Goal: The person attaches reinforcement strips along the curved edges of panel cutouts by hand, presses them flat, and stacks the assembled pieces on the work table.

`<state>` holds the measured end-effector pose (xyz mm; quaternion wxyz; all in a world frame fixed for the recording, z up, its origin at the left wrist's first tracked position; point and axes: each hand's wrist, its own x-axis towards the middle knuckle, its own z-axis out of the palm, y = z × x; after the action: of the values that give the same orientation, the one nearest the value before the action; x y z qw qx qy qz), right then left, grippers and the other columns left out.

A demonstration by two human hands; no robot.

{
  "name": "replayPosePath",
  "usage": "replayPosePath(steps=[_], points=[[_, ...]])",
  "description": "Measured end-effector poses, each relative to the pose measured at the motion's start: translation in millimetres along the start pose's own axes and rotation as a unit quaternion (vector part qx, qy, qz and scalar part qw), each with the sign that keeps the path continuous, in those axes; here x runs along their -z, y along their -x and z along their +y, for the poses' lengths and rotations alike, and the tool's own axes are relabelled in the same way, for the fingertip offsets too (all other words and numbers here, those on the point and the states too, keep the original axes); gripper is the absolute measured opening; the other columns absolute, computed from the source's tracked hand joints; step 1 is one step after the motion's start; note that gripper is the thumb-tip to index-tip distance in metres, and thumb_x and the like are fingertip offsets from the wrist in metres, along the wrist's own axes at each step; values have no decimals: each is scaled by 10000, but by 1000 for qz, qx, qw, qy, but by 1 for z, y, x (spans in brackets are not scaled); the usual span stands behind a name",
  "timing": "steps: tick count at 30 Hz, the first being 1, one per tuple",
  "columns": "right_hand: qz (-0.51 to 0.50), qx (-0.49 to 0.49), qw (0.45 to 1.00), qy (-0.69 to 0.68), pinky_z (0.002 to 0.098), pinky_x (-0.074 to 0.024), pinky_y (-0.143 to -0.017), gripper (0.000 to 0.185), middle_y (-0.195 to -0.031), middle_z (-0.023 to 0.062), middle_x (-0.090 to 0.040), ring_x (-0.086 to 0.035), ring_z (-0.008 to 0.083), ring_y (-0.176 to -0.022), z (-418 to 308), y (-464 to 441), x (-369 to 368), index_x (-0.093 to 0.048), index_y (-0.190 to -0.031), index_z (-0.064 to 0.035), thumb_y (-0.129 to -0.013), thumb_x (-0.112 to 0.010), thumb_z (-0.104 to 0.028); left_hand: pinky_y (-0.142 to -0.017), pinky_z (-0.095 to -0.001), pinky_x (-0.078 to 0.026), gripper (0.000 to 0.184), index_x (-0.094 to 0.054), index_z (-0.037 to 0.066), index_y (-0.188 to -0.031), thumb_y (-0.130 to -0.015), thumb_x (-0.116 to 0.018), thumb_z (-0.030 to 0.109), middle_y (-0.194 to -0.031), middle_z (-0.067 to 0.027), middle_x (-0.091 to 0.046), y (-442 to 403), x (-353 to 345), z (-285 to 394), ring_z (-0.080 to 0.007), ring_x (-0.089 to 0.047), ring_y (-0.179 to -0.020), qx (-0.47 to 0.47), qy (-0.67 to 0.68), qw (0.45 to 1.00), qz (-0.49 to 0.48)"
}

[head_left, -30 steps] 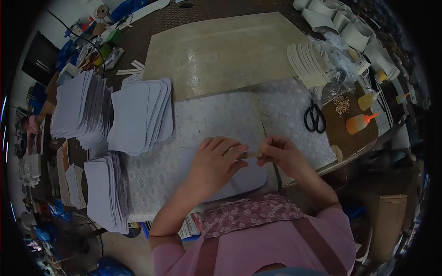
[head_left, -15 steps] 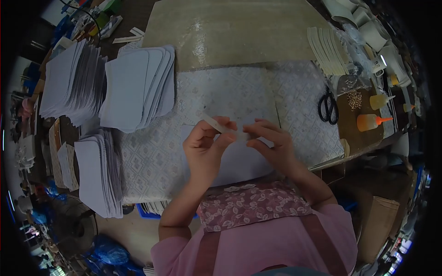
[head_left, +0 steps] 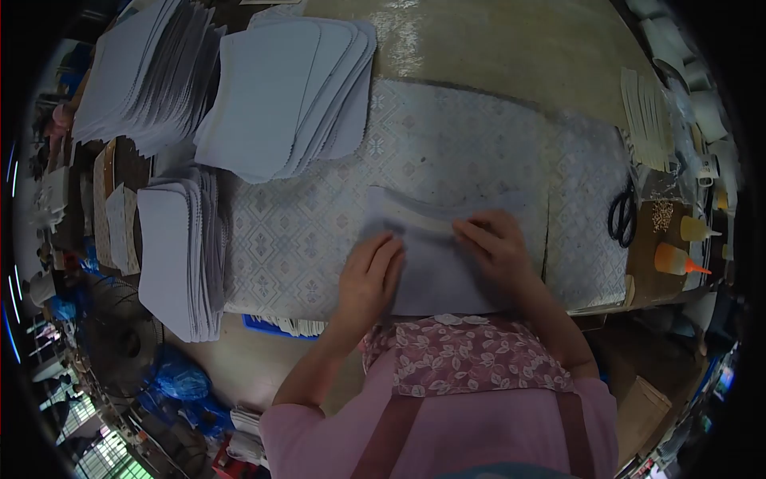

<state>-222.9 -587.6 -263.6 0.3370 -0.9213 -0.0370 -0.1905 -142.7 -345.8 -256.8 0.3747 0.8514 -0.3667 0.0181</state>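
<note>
A pale curved strip [head_left: 416, 219] lies along the upper part of a light grey-lilac sheet [head_left: 439, 279] at the table's front edge. The fingertips of my right hand [head_left: 496, 246] pinch the strip's right end. Just below the strip's left end, my left hand [head_left: 370, 273] rests on the sheet with its fingers bent and pressed together. Whether anything is between them is hidden. The sheet's lower edge meets the flowered apron [head_left: 479, 359].
Stacks of pale sheets stand at the left [head_left: 179, 259], upper left [head_left: 148, 72] and upper centre-left [head_left: 267, 96]. On the right are black scissors [head_left: 621, 217], small beads [head_left: 661, 214], an orange-tipped bottle [head_left: 672, 259], a yellowish bottle [head_left: 694, 230] and more strips [head_left: 645, 120].
The strip has come down from between my raised hands onto the sheet. My hands have lowered and spread apart toward its ends. The view has shifted, moving the table's things across the picture.
</note>
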Motion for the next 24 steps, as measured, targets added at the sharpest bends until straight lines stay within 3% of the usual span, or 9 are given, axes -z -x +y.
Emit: replayPosePath(steps=[6, 9, 12, 18, 24], points=[[-26, 0, 1000, 7, 394, -482, -781, 307, -974, 56, -634, -621, 267, -882, 2, -12, -8, -739, -1087, -91, -784, -765, -51, -909, -420, -514, 323, -602, 14, -1182, -880, -705, 58, -1413, -164, -545, -4, -2, -5, -341, -599, -1080, 11, -34, 999, -22], [-27, -5, 1000, 11, 396, -481, -783, 312, -977, 58, -633, -621, 269, -891, 5, -12, -10, -740, -1089, -89, -781, -768, -49, -958, -447, -483, 349, -579, 14, -1206, -881, -696, 63, -1450, -194, -527, -8, -2, -6, -390, -591, -1104, 33, -19, 998, -40], [-29, -13, 999, 10, 399, -481, -788, 317, -978, 61, -635, -621, 271, -898, 6, -12, -11, -741, -1091, -89, -777, -772, -49, -911, -404, -499, 342, -598, 26, -1196, -876, -696, 95, -1461, -127, -529, -13, -4, -8, -316, -590, -1043, 28, -55, 997, -37], [-26, -25, 999, 4, 397, -486, -795, 311, -974, 62, -634, -622, 270, -901, 4, -14, -14, -742, -1079, -82, -772, -780, -52, -927, -404, -484, 347, -600, 32, -1211, -886, -689, 116, -1457, -114, -539, -16, -5, -9, -304, -579, -1047, 42, -53, 997, -49], [-20, -29, 999, -2, 393, -492, -794, 293, -970, 57, -632, -621, 267, -899, 3, -16, -14, -742, -1052, -75, -764, -787, -51, -982, -417, -426, 368, -575, 27, -1252, -904, -677, 91, -1448, -163, -541, -14, -7, -8, -347, -577, -1076, 60, -50, 995, -66]])
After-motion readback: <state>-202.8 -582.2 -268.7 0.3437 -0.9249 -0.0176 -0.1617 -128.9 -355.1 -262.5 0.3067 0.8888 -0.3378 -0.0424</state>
